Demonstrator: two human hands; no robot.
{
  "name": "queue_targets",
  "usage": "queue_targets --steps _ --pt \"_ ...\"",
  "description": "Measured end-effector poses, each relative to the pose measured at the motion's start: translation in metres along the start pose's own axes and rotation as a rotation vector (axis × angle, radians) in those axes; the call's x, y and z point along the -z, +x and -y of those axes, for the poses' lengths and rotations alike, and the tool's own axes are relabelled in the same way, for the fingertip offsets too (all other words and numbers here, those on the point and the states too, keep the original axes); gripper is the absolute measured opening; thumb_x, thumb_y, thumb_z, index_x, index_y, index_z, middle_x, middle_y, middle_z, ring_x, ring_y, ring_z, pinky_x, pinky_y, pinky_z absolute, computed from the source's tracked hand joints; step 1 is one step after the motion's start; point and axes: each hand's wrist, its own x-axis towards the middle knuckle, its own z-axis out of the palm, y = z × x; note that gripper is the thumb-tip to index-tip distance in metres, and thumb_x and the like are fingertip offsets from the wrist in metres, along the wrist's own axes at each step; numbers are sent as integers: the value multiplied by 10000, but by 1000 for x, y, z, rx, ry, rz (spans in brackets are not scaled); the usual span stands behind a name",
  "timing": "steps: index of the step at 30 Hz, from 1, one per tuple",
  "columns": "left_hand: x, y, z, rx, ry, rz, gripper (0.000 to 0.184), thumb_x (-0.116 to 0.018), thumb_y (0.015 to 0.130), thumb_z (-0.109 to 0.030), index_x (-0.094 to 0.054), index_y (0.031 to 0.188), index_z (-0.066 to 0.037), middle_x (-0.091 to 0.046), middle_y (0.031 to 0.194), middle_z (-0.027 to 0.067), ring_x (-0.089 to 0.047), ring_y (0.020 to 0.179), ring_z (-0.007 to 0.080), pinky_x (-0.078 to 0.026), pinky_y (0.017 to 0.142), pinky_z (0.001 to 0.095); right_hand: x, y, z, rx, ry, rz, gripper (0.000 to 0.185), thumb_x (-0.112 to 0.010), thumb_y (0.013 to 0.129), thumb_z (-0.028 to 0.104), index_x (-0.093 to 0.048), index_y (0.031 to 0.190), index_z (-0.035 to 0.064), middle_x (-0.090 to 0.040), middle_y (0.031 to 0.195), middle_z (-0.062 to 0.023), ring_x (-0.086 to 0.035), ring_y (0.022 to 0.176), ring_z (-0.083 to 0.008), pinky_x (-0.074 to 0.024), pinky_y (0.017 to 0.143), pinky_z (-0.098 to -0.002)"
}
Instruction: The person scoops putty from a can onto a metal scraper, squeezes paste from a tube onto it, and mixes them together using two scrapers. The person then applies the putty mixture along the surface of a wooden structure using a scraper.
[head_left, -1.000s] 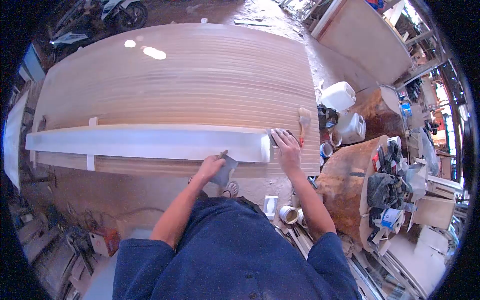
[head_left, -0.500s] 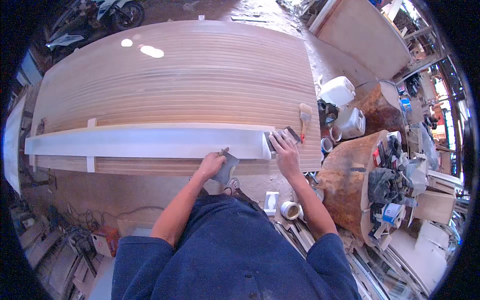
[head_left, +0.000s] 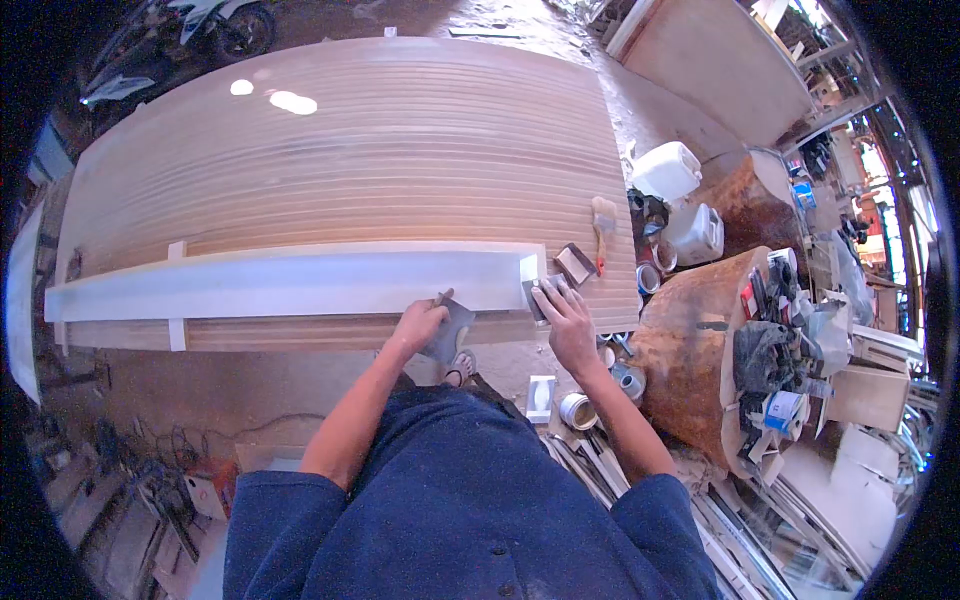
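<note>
A long white board (head_left: pixel 300 283) lies along the near side of a ribbed wooden panel (head_left: pixel 350 140). My left hand (head_left: pixel 418 326), just over the board's near edge, is closed on a thin grey sheet (head_left: pixel 450 338) that looks like sandpaper. At the board's right end, my right hand (head_left: pixel 569 325) has its fingers bent over a small dark grey block (head_left: pixel 535 307). Part of that block is hidden under the fingers. Right behind them, on the panel, sits a dark rectangular piece (head_left: pixel 575 264) with a lighter face.
A paintbrush (head_left: pixel 603 232) with a red-tipped handle lies near the panel's right edge. Beyond are white jugs (head_left: pixel 666 172) and a large wooden stump (head_left: pixel 690 350) piled with supplies. An open can (head_left: pixel 578 410) and long strips stand by my right side. A motorbike (head_left: pixel 215 30) is at the far left.
My right hand has come nearer to me and slightly left, uncovering the dark rectangular piece on the panel. The left hand stays on its grey sheet. The whole view has shifted a little.
</note>
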Motion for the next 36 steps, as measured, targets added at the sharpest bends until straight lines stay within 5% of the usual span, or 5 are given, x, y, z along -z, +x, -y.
queue_targets --steps 15,21,26,30,36 --pt "2 -2 -6 56 -132 30 333 -582 761 -254 -651 857 57 -658 767 161 -607 731 253 -475 701 374 15 -85 33 -67 154 38 529 -504 757 -50 -608 1256 91 -570 1330 -111 -505 1257 -327 -388 1056 -456" --pt "-17 -41 -39 426 -850 137 370 -585 800 -246 -597 1067 9 -648 923 132 -635 824 264 -512 771 406 46 -63 86 -115 597 -214 377 -584 831 39 -630 1205 27 -596 1288 -160 -540 1232 -352 -441 1028 -425" --pt "-22 -84 -103 363 -1174 276 401 -565 813 -225 -559 1142 3 -639 1017 143 -643 929 303 -523 876 442 33 -57 96 -149 705 -319 479 -683 827 146 -575 1277 23 -542 1355 -170 -489 1290 -347 -409 1060 -425" --pt "-2 -92 -122 224 -1123 224 388 -568 808 -226 -565 1125 -2 -636 1018 139 -646 923 298 -532 853 439 22 -75 63 62 505 6 436 -532 797 -75 -624 1211 27 -597 1276 -169 -551 1219 -344 -447 1023 -442" --pt "0 -55 -61 288 -976 61 281 -604 793 -236 -599 990 -36 -634 887 95 -641 782 232 -542 701 381 35 8 5 -258 244 -273 427 -489 818 5 -635 1213 79 -628 1211 -123 -564 1156 -335 -430 1007 -443"
